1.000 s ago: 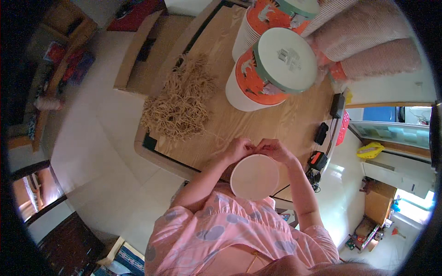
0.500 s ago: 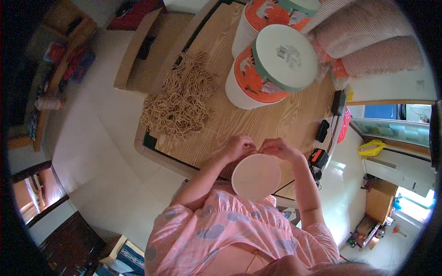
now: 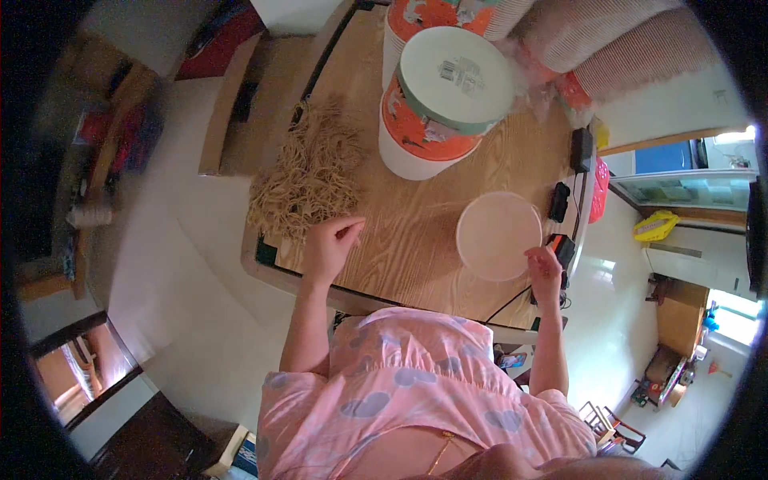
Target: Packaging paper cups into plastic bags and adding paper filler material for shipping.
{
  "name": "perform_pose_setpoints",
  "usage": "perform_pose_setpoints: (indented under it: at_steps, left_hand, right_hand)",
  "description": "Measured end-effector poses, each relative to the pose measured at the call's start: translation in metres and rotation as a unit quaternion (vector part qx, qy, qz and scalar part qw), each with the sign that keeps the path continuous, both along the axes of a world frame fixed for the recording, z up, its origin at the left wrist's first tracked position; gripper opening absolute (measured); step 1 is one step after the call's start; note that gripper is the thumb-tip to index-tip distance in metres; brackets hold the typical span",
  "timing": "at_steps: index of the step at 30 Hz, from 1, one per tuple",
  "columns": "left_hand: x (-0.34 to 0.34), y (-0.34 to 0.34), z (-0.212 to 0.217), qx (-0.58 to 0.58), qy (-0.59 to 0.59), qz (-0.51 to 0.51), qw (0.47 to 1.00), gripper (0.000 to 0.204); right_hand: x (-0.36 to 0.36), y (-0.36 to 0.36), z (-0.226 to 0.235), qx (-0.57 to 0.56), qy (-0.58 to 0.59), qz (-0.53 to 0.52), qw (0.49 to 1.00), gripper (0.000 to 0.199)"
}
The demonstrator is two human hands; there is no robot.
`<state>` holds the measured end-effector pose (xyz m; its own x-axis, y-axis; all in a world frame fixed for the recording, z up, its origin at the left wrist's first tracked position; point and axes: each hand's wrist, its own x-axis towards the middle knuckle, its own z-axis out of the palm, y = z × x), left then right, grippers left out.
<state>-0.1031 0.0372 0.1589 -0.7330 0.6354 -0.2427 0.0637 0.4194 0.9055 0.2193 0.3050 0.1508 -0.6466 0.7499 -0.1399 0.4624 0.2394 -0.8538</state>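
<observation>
A pale, round, lid-like disc [image 3: 498, 238] with a thin rim is at the right of the table, and its underside is hidden. My right hand [image 3: 546, 274] pinches its near right edge between thumb and fingers. My left hand [image 3: 330, 246] is at the near edge of a tangled pile of tan strings [image 3: 308, 180]. Its thumb and fingertips are pressed together, and anything between them is too small to make out. Beyond the hands stands an orange-and-white tub [image 3: 432, 132] with a pale green top.
Another patterned tub [image 3: 400, 24] stands behind the first. Long ribbed stacks in clear wrap [image 3: 640, 68] lie at the far right. Black adapters [image 3: 559, 202] and cables line the table's right edge. A cardboard box [image 3: 268, 112] is beyond the left edge.
My hands have moved apart, the left one toward the tan strings. My right hand has carried the disc from near my chest forward and right over the table.
</observation>
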Motion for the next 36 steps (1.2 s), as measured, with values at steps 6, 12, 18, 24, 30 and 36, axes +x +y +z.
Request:
perform_pose_setpoints:
  at_steps: [6, 12, 18, 24, 30, 36]
  left_hand:
    - [0.012, 0.008, -0.001, 0.079, -0.101, 0.004, 0.992, 0.02]
    - [0.074, 0.035, -0.028, 0.032, 0.052, -0.122, 0.991, 0.046]
    - [0.072, 0.031, -0.038, -0.042, 0.089, -0.092, 0.991, 0.025]
    - [0.06, 0.029, -0.039, -0.04, 0.13, -0.093, 0.986, 0.026]
    - [0.067, 0.031, 0.0, -0.024, 0.276, -0.071, 0.958, 0.032]
    - [0.093, 0.032, 0.019, 0.043, 0.119, -0.073, 0.989, 0.033]
  right_hand:
    - [0.009, -0.105, 0.004, -0.236, 0.077, -0.077, 0.966, 0.017]
    - [-0.011, -0.15, 0.017, -0.388, 0.034, 0.049, 0.92, 0.025]
    - [0.002, -0.096, 0.014, -0.302, 0.074, 0.028, 0.95, 0.021]
    - [-0.009, -0.02, -0.103, -0.071, 0.037, -0.135, 0.988, 0.015]
    - [-0.053, -0.008, -0.142, 0.338, -0.217, -0.121, 0.908, 0.019]
    - [-0.05, -0.024, -0.032, -0.067, 0.09, -0.109, 0.988, 0.008]
